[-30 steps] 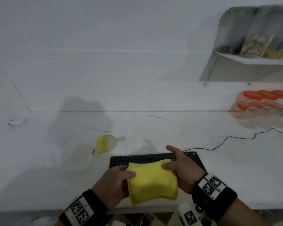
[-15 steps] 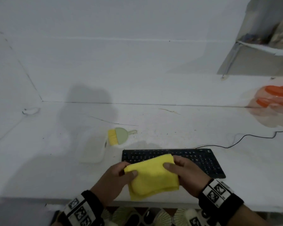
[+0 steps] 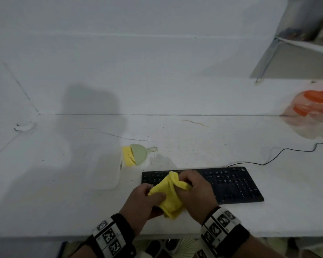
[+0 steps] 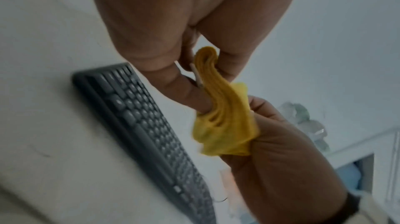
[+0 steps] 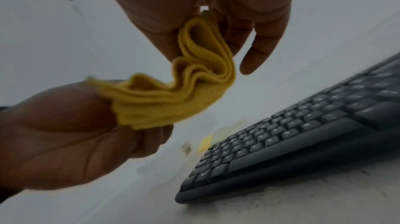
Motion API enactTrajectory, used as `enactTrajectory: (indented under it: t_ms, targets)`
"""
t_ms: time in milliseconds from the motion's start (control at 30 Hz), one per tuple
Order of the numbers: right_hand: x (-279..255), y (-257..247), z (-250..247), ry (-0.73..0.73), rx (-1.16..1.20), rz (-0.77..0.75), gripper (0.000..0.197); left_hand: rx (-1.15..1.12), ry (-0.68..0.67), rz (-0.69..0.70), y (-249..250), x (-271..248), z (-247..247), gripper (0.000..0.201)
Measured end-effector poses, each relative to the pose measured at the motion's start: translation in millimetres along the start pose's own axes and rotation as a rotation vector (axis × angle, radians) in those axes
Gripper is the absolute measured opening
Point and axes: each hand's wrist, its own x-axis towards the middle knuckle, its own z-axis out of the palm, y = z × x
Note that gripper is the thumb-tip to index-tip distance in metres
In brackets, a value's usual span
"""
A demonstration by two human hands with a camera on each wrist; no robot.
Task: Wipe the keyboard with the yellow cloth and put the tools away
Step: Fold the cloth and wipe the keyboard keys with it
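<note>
Your white table (image 3: 175,216) fills the scene, its surface scuffed and speckled. On it the black keyboard (image 3: 231,185) lies flat, its cable (image 3: 280,153) trailing off to your right. Left of the keyboard sits a pale, translucent box (image 3: 104,175), and just behind that a small green brush (image 3: 134,154) with yellow bristles. Jars (image 3: 313,105) with orange lids stand far right, well apart from the work.

Your left hand (image 3: 144,202) pinches one end of the cloth (image 3: 171,196) between thumb and fingers; your right hand (image 3: 196,192) grips the other end, fingers curled over the folds. The cloth hangs bunched between them, above the keyboard's near left corner and not touching the keys, as the wrist views confirm.

By this showing, you are gathering the cloth into a pad. Whether any wiping is done cannot be told. Brush and cloth are both out, so putting away remains ahead of you.
</note>
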Motion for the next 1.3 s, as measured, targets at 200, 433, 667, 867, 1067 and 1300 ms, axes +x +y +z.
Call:
enactTrajectory:
  t_ms: [200,433,667,867,1067,1300]
  targets:
    - [-3,0,6,-0.161,-0.039,-0.262,0.034,-0.225,-0.104,0.022,16,4,8,0.019]
    - [12,16,-6,-0.225,-0.129,-0.183,0.018,0.228,-0.048,0.098,10,-3,-14,0.039]
    - [31,30,10,-0.197,-0.242,-0.081,0.024,1.205,0.185,0.142,-32,31,-91,0.069]
    - [49,11,41,-0.253,-0.303,-0.095,0.007,1.410,-0.049,0.268,-17,70,-97,0.131]
    - [53,13,61,-0.245,-0.419,0.024,0.028,1.414,-0.219,0.295,-10,93,-101,0.154]
    - [60,2,67,-0.237,-0.518,0.095,0.032,1.553,-0.374,0.269,15,114,-101,0.156]
